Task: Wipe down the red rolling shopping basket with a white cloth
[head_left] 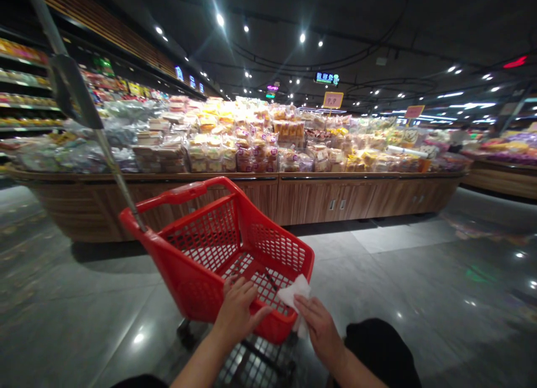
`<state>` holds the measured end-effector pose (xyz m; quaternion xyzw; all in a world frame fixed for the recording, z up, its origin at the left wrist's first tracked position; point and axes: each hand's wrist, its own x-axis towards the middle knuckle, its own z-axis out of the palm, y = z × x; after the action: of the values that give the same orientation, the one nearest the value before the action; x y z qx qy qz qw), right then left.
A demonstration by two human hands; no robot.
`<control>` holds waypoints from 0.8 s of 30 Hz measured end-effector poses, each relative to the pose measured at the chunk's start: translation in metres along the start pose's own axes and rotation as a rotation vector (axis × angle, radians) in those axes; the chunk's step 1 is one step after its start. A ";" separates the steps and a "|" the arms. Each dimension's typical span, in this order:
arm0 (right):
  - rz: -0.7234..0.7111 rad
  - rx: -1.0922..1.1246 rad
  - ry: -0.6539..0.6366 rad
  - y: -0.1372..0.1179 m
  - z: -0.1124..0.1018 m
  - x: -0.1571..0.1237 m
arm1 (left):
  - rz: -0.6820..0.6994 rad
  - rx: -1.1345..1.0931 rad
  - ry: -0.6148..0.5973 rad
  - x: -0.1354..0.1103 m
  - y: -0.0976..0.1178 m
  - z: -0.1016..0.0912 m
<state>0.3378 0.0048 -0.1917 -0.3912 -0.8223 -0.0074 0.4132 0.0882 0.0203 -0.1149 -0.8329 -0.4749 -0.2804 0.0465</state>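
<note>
A red plastic shopping cart basket (197,276) with a mesh wall stands right in front of me, its handle bar (176,195) at the far side. My left hand (239,312) lies over the basket's near edge with its fingers spread, holding nothing. My right hand (319,332) pinches a white tissue (296,293) against the basket's near right corner. A grey metal pole (113,164) rises from the basket's left corner. Part of the cart's lower frame is visible below the basket, and its wheels are mostly hidden.
A long wooden display counter (361,200) piled with bagged baked goods (230,144) stands ahead. Stocked shelves (23,83) line the left side, and another display counter (503,178) stands at the right. The floor (419,276) is polished grey stone. Dark fabric (381,354) lies at the lower right.
</note>
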 end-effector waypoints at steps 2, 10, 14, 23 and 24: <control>-0.039 0.021 -0.027 -0.003 -0.001 -0.002 | 0.010 -0.018 -0.001 -0.002 -0.003 -0.002; 0.140 -0.040 0.143 0.033 -0.004 0.034 | 0.003 -0.058 -0.013 -0.002 -0.004 -0.006; 0.084 0.021 0.065 0.003 0.003 0.012 | 0.009 -0.071 -0.019 -0.003 -0.005 -0.008; 0.101 0.078 0.048 0.025 -0.002 0.022 | 0.080 -0.088 0.008 -0.004 -0.022 -0.007; 0.140 0.069 0.065 0.035 -0.004 0.028 | 0.088 -0.084 0.010 -0.004 -0.024 -0.007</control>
<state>0.3531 0.0452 -0.1808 -0.4326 -0.7789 0.0372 0.4526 0.0644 0.0278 -0.1154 -0.8528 -0.4254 -0.3018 0.0261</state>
